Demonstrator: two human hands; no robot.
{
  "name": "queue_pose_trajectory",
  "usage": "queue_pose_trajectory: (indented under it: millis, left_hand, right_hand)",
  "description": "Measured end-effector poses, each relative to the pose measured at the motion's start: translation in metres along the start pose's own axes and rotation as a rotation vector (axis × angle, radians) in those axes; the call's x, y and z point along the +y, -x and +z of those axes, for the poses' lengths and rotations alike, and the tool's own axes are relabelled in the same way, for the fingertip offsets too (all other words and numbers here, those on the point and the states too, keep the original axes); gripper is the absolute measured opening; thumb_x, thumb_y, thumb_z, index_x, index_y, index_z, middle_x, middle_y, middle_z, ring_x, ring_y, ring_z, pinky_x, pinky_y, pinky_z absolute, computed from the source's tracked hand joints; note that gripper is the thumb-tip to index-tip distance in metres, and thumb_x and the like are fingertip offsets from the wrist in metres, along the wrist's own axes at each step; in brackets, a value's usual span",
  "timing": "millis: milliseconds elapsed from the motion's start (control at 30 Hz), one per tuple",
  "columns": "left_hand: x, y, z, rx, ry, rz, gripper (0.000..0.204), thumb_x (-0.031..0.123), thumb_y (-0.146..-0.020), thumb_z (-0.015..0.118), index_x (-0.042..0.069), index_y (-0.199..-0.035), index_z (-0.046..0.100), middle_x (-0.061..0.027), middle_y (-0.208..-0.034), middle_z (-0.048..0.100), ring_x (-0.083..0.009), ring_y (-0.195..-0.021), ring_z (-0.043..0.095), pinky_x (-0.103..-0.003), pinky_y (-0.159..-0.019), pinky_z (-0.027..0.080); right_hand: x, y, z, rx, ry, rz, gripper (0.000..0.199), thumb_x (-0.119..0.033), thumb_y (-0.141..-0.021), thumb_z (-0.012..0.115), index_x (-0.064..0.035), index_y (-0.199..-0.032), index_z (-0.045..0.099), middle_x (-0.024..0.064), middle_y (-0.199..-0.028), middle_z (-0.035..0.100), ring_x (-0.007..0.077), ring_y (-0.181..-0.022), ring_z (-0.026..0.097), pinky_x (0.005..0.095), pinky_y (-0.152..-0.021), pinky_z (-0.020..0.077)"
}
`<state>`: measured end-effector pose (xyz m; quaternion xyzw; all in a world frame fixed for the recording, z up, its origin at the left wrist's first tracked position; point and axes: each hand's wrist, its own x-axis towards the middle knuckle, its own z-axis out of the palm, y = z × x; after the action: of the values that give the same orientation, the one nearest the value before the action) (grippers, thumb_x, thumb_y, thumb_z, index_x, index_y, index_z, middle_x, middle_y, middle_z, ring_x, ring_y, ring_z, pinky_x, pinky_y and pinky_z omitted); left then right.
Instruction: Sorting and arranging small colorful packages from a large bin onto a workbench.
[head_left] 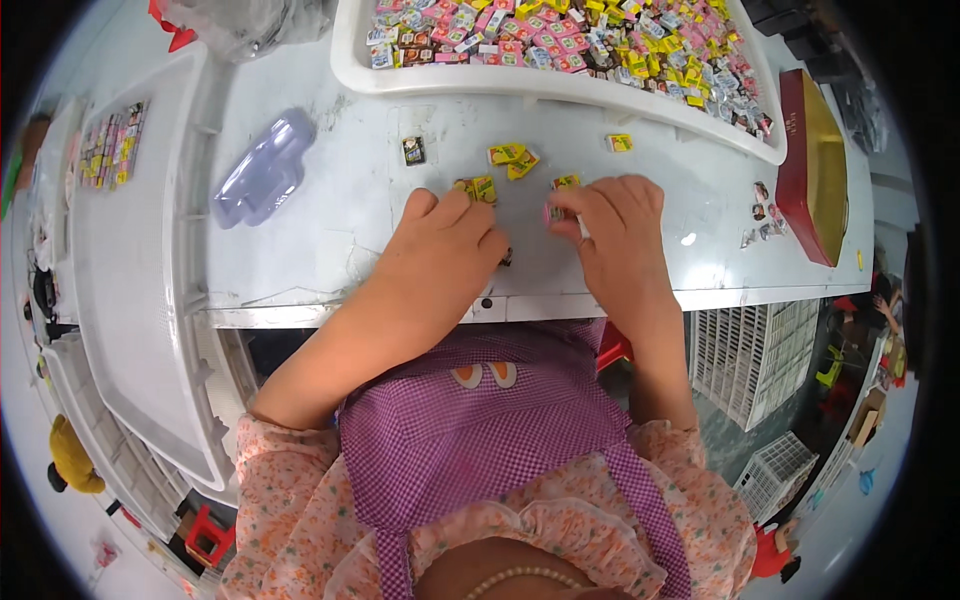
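Note:
My left hand [440,255] is over the table with its fingers curled down, the tips hidden; what they hold, if anything, cannot be made out. Small yellow packets [482,189] lie just beyond its fingertips, and a dark piece [506,258] peeks out beside its thumb side. Between thumb and fingers my right hand [618,235] pinches a small pink packet [553,213]. A yellow packet [566,181] sits just past those fingers. Farther off are a pair of overlapping yellow packets [514,158], a single yellow one [619,143] and a black one [413,151].
A large white tray [560,88] heaped with colourful small packets spans the far side. At left are a clear purplish plastic tray [265,168] and a long white tray [135,290] with packets lined up in it. A red-and-gold box [812,165] stands at right, near small loose packets [765,215].

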<state>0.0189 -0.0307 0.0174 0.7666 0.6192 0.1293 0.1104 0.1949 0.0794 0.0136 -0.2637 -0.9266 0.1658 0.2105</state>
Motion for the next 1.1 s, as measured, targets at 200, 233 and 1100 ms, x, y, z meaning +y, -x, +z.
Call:
queue_pose_trajectory:
  millis: [200, 233, 1100]
  left_hand:
    - [-0.024, -0.001, -0.018, 0.068, 0.095, -0.033, 0.016, 0.011, -0.076, 0.066, 0.007, -0.091, 0.061, -0.0063, -0.091, 0.057, -0.0241, -0.091, 0.053, -0.036, -0.085, 0.038]
    - [-0.031, -0.002, -0.02, 0.103, 0.188, -0.061, 0.017, 0.009, -0.077, 0.067, 0.006, -0.091, 0.06, -0.0075, -0.089, 0.058, -0.0257, -0.089, 0.054, -0.037, -0.083, 0.04]
    - [-0.022, -0.023, 0.009, 0.26, 0.397, -0.245, 0.023, 0.003, -0.079, 0.059, 0.0, -0.1, 0.064, -0.0164, -0.085, 0.06, -0.035, -0.086, 0.057, -0.042, -0.078, 0.048]
  right_hand:
    - [0.022, -0.02, 0.019, -0.052, 0.015, -0.264, 0.023, -0.005, -0.072, 0.068, -0.0106, -0.094, 0.062, 0.0035, -0.089, 0.056, 0.0228, -0.088, 0.052, 0.0384, -0.089, 0.0356]
    - [0.022, -0.02, 0.021, -0.052, 0.011, -0.269, 0.023, -0.005, -0.072, 0.068, -0.0106, -0.094, 0.062, 0.0035, -0.089, 0.056, 0.0228, -0.088, 0.052, 0.0384, -0.089, 0.0356]
    - [0.023, -0.041, 0.039, -0.004, 0.066, -0.177, 0.031, -0.003, -0.073, 0.06, -0.0087, -0.104, 0.059, 0.0077, -0.102, 0.056, 0.0268, -0.097, 0.053, 0.0408, -0.091, 0.0337]
